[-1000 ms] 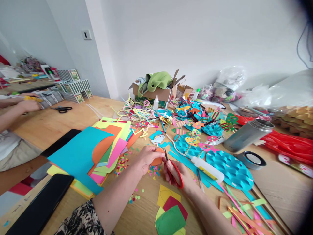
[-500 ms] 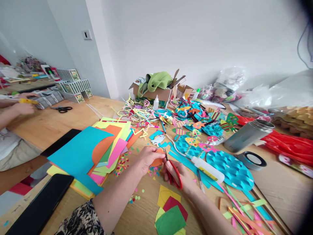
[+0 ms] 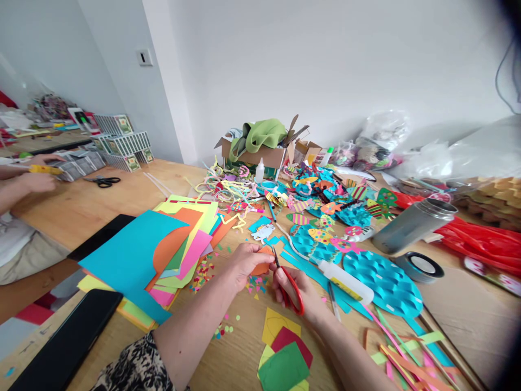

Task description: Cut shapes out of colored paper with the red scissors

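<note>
My left hand [image 3: 243, 263] pinches a small orange paper piece [image 3: 261, 266] just above the wooden table [image 3: 81, 206]. My right hand [image 3: 303, 296] grips red-handled scissors [image 3: 290, 285], whose blades point up into the edge of the orange piece. Bits of coloured confetti [image 3: 256, 283] lie under both hands. A white glue bottle [image 3: 345, 280] lies just right of the scissors. Cut paper shapes in yellow, red and green [image 3: 283, 355] sit near my right forearm.
A stack of coloured paper sheets [image 3: 163, 247] lies at left, black tablets [image 3: 65, 342] nearer me. Paper fish and teal discs [image 3: 380, 282] crowd the right, with a metal flask [image 3: 411, 222], its lid [image 3: 419, 266] and a cardboard box [image 3: 260, 155]. Another person's hands [image 3: 35, 176] work far left, by black scissors [image 3: 103, 181].
My hands stay nearly still on the orange piece and scissors. The other person's hands at far left have shifted slightly with a yellow object.
</note>
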The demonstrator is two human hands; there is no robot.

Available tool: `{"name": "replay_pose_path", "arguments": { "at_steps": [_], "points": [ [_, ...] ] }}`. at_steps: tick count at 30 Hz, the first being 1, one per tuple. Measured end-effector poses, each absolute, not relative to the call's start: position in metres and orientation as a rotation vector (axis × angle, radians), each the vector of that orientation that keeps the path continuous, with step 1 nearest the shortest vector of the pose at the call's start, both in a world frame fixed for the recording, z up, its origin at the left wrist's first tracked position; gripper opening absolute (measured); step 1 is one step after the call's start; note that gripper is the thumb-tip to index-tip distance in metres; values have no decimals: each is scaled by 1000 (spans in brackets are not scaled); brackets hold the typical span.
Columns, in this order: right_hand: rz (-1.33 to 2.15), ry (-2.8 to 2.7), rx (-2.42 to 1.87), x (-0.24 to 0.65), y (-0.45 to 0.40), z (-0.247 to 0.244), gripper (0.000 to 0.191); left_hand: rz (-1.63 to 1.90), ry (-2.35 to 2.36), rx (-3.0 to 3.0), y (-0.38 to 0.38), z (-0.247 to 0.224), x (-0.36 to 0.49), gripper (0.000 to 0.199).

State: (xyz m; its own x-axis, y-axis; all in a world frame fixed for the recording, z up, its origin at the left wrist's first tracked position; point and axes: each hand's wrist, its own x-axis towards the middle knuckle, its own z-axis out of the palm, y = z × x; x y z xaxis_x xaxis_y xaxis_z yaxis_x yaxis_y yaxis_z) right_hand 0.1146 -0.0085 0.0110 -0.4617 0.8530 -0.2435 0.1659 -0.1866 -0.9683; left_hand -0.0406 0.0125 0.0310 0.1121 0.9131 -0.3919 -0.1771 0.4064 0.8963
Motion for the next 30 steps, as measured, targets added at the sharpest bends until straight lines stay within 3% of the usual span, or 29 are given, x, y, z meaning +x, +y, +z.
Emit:
{"name": "replay_pose_path", "arguments": {
  "at_steps": [30],
  "points": [
    [1678, -1629, -1151, 118, -8, 2, 63, 922, 1217, 827, 10, 39, -43, 16]
  ]
}}
